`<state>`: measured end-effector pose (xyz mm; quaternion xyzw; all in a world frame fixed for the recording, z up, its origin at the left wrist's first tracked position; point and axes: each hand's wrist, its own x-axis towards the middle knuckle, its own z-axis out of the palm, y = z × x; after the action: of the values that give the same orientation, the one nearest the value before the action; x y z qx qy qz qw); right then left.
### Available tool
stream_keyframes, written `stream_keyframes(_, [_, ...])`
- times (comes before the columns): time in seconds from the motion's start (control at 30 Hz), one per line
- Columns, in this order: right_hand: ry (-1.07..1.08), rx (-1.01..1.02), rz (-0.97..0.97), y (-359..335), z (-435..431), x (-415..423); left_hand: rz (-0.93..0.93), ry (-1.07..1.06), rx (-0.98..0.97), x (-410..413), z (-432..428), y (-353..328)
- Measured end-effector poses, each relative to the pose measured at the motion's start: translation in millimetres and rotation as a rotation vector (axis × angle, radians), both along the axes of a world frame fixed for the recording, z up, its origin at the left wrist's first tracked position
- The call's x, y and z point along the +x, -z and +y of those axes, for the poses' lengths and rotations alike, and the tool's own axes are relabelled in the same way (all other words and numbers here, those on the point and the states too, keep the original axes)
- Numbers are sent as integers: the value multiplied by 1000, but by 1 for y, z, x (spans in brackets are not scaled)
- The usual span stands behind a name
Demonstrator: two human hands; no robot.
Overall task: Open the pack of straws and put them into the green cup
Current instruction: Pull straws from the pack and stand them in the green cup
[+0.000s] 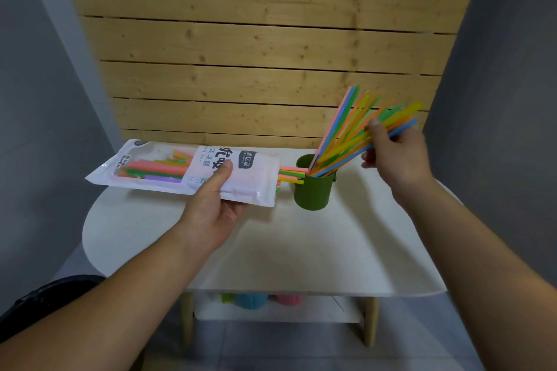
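Pack: one white plastic straw pouch with a clear window (256,184), held level and just above the round white table (301,244), its open end turned toward the cup. I judge this is so the next straws travel only a short way.

Left hand (217,205): grips the pouch near its middle, thumb pressed flat on the printed face and fingers curled underneath. The hold looks meant to steady the pouch while the other hand draws from it.

Cup: one green cylindrical cup (313,193), upright on the table just beside the pouch mouth.

Right hand (391,153): closed round the upper part of a fanned bunch of thin coloured plastic straws (340,141). Their lower ends sit inside the cup and they lean out to the right, probably being settled in before release.

Straws in the bunch: well over ten; they overlap too much for an exact count.

Straws at the pouch mouth (292,175): about four ends poke out, reaching to the cup rim.

Straws in the window (156,170): several more, pink, green and purple among them.

Progress: partway by my reading, with the pack opened and only part of its contents moved.

Backdrop: one pale wooden slat panel (256,69).

Lower shelf: three blurred coloured items (250,300), not identifiable.
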<state>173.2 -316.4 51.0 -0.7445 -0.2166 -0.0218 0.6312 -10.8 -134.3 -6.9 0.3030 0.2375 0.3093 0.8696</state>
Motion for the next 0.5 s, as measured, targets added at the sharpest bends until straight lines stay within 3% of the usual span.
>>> stream_keyframes(0.27, [-98,-14,210,21,18,8,22,18,29,-1,0,2])
stream_keyframes(0.5, [10,-3,111,32,19,11,14,27,38,0,-2,0])
